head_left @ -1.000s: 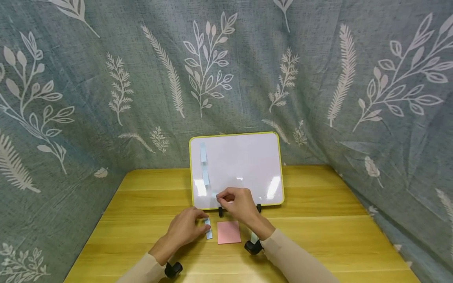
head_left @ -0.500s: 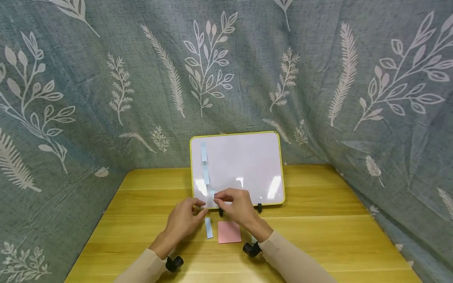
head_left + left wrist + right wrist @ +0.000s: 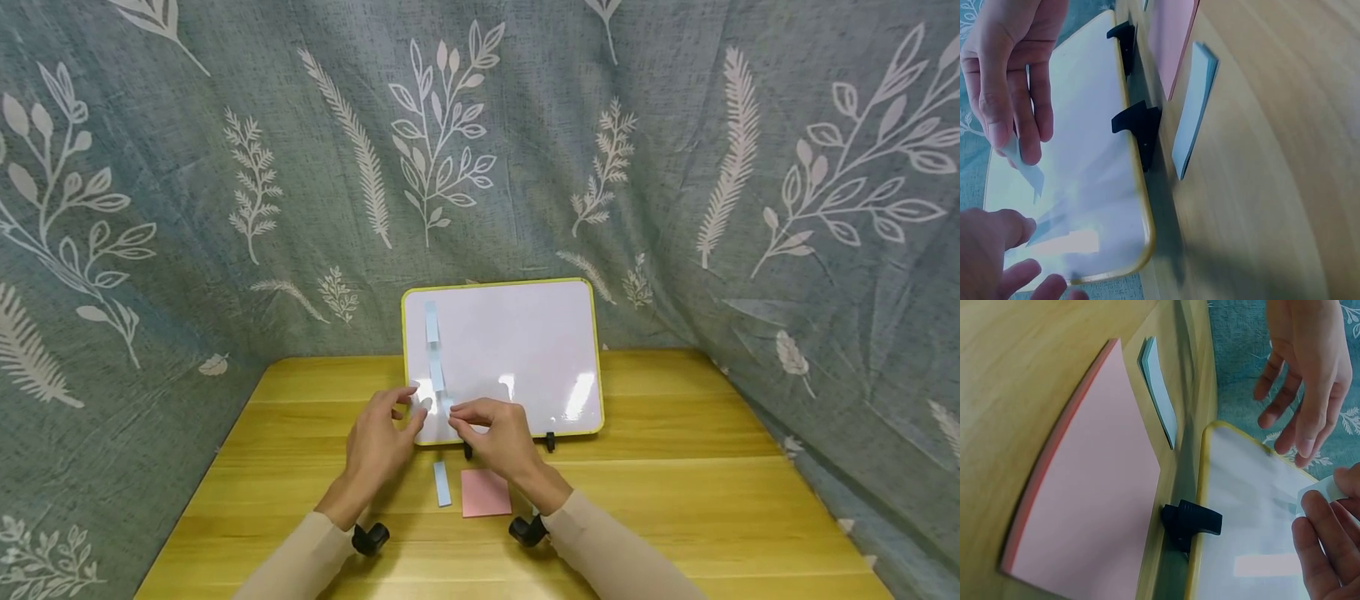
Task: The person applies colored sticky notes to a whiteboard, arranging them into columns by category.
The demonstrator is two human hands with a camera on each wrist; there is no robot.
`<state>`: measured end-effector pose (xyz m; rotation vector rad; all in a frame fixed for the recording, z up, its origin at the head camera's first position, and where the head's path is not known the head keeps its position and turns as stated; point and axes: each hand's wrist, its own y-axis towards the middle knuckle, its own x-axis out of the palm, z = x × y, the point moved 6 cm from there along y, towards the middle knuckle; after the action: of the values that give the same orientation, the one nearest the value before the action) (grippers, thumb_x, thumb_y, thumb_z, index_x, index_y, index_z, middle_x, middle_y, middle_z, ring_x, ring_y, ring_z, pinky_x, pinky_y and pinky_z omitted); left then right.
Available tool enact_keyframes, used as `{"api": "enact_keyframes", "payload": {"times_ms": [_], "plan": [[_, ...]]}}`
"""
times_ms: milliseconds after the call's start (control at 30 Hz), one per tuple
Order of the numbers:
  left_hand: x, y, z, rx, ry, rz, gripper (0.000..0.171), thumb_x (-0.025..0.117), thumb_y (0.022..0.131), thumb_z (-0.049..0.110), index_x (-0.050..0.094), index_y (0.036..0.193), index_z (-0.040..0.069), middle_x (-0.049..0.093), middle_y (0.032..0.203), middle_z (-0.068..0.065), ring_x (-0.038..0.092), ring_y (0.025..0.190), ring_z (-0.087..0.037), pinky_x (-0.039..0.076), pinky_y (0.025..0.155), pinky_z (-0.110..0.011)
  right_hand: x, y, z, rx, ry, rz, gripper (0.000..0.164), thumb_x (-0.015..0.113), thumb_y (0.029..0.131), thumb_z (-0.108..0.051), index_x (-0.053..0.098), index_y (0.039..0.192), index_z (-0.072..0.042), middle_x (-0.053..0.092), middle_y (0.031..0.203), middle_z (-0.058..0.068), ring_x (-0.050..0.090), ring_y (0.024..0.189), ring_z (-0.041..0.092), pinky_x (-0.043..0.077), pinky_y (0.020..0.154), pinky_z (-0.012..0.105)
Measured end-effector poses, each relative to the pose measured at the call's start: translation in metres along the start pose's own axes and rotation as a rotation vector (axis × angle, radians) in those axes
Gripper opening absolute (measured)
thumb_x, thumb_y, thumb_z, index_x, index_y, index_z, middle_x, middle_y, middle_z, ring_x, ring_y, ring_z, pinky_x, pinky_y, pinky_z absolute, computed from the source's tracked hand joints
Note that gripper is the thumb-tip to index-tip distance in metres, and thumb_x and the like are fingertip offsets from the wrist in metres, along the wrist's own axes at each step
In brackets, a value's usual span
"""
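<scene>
A whiteboard (image 3: 517,350) with a yellow rim leans upright at the back of the table. Two light blue sticky strips (image 3: 431,322) are stuck one below the other along its left side. My right hand (image 3: 504,437) pinches another pale blue sticky strip (image 3: 1029,172) between thumb and fingers, in front of the board's lower left. The strip's free end points toward the left hand (image 3: 377,437), which is held with spread, slightly bent fingers near the lower left corner. Nothing shows in the left fingers. Part of the pinched strip is hidden by the right fingertips.
A small pad of blue strips (image 3: 442,484) lies on the wooden table (image 3: 675,500) before the board. Beside it is a square pink sticky-note pad (image 3: 486,493). Black stand feet (image 3: 1141,128) support the board's lower edge. A leaf-patterned cloth (image 3: 300,167) hangs behind.
My left hand has risen from beside the blue pad to the board's lower left. My right hand has shifted slightly left, still pinching the strip.
</scene>
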<state>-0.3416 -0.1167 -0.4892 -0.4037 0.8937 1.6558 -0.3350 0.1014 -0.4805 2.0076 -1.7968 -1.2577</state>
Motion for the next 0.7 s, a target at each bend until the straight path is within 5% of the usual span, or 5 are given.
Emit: {"api": "enact_keyframes", "payload": {"times_ms": [333,700], "plan": [[0.001,0.011,-0.004,-0.008,-0.028,0.010,0.071,0.086,0.108,0.040,0.059,0.169,0.018,0.068,0.156,-0.014,0.077,0.129,-0.037,0.066,0.096,-0.059,0.014,0.001,0.006,0.018,-0.010,0.004,0.009,0.090,0.102,-0.005,0.092,0.110,-0.002,0.091,0.116,0.011,0.089,0.111,0.027,0.071,0.098,0.034],[0.005,0.019,-0.007,-0.012,-0.091,-0.012,0.086,0.085,0.109,0.036,0.042,0.180,0.017,0.066,0.158,-0.019,0.077,0.128,-0.040,0.066,0.100,-0.060,0.026,-0.002,0.002,-0.050,-0.070,0.003,0.010,0.088,0.103,-0.003,0.092,0.111,0.001,0.090,0.118,0.014,0.089,0.112,0.030,0.072,0.099,0.039]]}}
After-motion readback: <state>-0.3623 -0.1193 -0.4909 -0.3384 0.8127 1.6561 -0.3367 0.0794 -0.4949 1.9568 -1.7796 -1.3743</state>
